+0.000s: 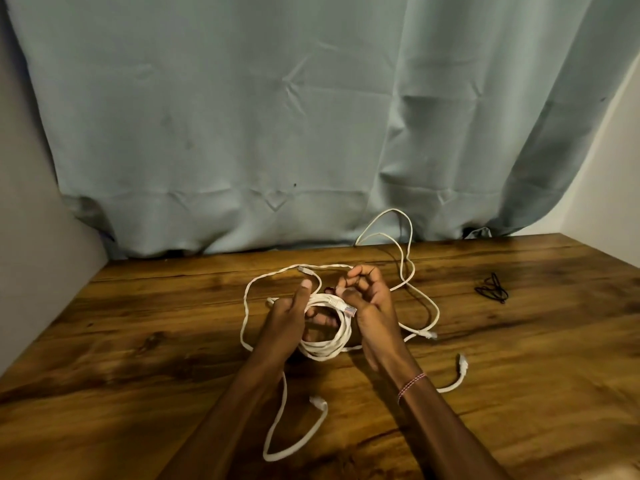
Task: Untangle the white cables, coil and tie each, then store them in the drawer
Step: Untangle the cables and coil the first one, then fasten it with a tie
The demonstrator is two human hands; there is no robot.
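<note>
A coil of white cable (pixel 329 344) hangs from my left hand (pixel 294 311), whose fingers pass through its loops and hold it above the wooden table (pixel 156 341). One clear plug (pixel 349 310) of the coil sticks out between my hands. My right hand (pixel 367 299) is beside the coil with its fingers curled and pinches something small and dark at its fingertips. More white cable lies loose on the table: a loop (pixel 410 258) toward the back, a loop (pixel 294 441) near me, and an end with a plug (pixel 462 363) at the right.
A small bundle of black ties (pixel 491 289) lies on the table at the right. A grey-blue curtain (pixel 277 116) hangs along the table's back edge. Walls stand close on the left and right. No drawer is in view.
</note>
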